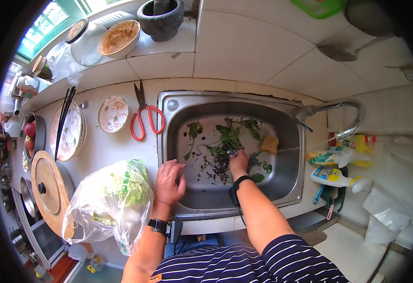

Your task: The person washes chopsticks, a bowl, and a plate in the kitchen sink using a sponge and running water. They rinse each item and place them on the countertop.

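Observation:
My right hand (pixel 239 162) reaches into the stainless steel sink (pixel 178 211), its fingers curled into a heap of wet plant scraps (pixel 221 152). The scraps are green leaves, stems and dark bits strewn over the sink floor; the fingertips are partly hidden among them. Just right of the heap lies a yellowish sponge (pixel 269 144), with a thin stream of water crossing near it from the faucet (pixel 349 131). My left hand (pixel 169 182) rests over the sink's left rim, holding nothing, thumb apart from the fingers. Beside it stands a clear plastic bag of leafy cabbage (pixel 121 191).
Left of the sink are red-handled scissors (pixel 142 113), a floral bowl (pixel 113 115), stacked plates (pixel 68 134) with black chopsticks, and a round wooden lid (pixel 49 191). Spray bottles (pixel 328 176) lie at the right. A stone mortar (pixel 160 21) stands on the ledge.

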Demonstrator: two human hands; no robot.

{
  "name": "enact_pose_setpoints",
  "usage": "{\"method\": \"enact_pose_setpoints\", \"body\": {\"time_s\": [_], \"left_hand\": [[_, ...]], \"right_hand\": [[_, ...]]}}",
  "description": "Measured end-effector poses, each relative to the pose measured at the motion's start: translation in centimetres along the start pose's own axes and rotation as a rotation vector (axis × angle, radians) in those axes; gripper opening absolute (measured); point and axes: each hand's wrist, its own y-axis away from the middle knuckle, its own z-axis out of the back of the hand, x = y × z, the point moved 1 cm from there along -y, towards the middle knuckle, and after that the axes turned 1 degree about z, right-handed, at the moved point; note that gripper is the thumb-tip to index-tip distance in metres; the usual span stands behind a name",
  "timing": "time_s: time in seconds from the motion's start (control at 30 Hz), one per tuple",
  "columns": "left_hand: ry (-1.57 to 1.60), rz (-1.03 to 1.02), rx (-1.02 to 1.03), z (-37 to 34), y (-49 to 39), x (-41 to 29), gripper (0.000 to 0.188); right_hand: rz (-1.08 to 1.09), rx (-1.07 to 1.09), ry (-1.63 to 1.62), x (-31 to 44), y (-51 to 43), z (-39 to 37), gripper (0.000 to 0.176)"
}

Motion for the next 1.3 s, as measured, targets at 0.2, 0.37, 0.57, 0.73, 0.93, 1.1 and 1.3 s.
{"method": "enact_pose_setpoints", "body": {"time_s": [0.2, 0.37, 0.57, 0.73, 0.93, 1.1, 1.3], "left_hand": [[0.008, -0.011, -0.018, 0.2, 0.0, -0.3, 0.028], [-0.007, -0.025, -0.01, 0.2, 0.0, -0.3, 0.029], [-0.021, -0.04, -0.023, -0.2, 0.2, 0.1, 0.027], [-0.022, -0.05, -0.018, -0.4, 0.2, 0.2, 0.027], [-0.019, -0.054, -0.02, -0.3, 0.0, 0.1, 0.026], [-0.016, -0.047, -0.012, -0.3, 0.1, 0.1, 0.025], [-0.028, -0.035, -0.008, -0.3, 0.2, 0.1, 0.024]], "right_hand": [[0.021, -0.027, -0.366, -1.3, -0.2, 5.2, 0.03], [0.233, -0.097, -0.391, -0.4, 0.2, 11.6, 0.029], [0.441, 0.003, 0.123, -3.3, 1.2, 14.8, 0.044], [0.321, 0.734, 0.84, -8.8, 1.0, 14.8, 0.035], [0.201, 0.228, 0.005, -6.6, -0.8, 18.2, 0.035], [0.274, 0.419, 0.763, -6.9, 2.1, 17.2, 0.025], [0.35, 0.354, 0.499, -5.3, 0.3, 18.2, 0.033]]}}
